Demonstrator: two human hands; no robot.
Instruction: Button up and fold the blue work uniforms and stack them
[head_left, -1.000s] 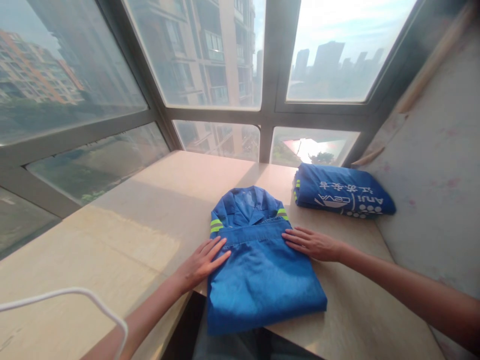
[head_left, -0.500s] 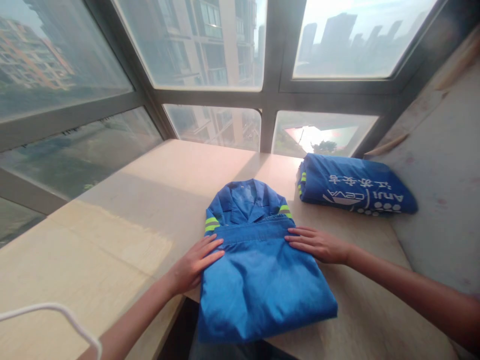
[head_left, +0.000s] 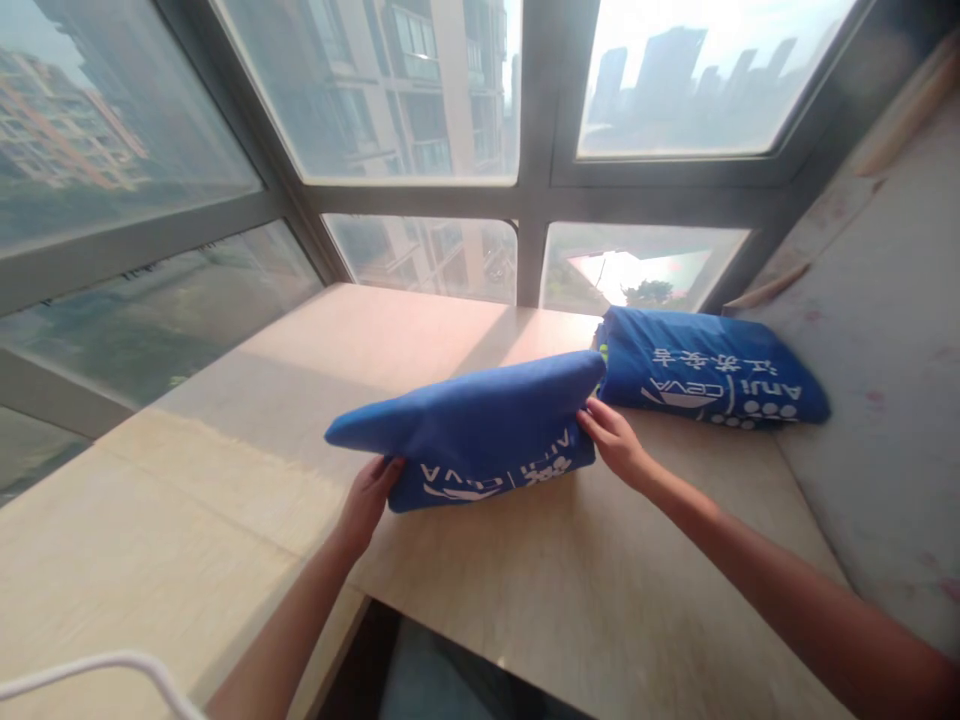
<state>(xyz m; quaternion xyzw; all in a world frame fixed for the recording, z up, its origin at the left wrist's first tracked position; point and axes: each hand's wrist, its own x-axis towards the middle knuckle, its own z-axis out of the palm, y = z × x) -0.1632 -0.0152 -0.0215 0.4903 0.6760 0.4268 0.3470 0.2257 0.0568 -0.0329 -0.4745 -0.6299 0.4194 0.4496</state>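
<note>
A blue work jacket (head_left: pixel 487 420), folded into a bundle with white lettering on its lower part, is between my two hands above the table. My left hand (head_left: pixel 370 497) grips its lower left edge, the fingertips partly hidden behind the cloth. On the other side, my right hand (head_left: pixel 616 440) pinches the right edge, thumb and fingers closed on the fabric. The jacket's upper flap hangs tilted, its pointed end out to the left. Its collar and most of its striped sleeves are out of sight.
A second folded blue garment (head_left: pixel 712 370) with white print lies at the back right, close to the jacket. Windows (head_left: pixel 420 90) border the pale table (head_left: pixel 225 470) behind and at left. A white cable (head_left: pixel 97 660) crosses the lower left corner; a wall (head_left: pixel 892 400) stands at right.
The jacket was lying with its collar showing and my hands flat on its sides. Now its near part is folded up and away, showing the lettering, and both hands grip its edges.
</note>
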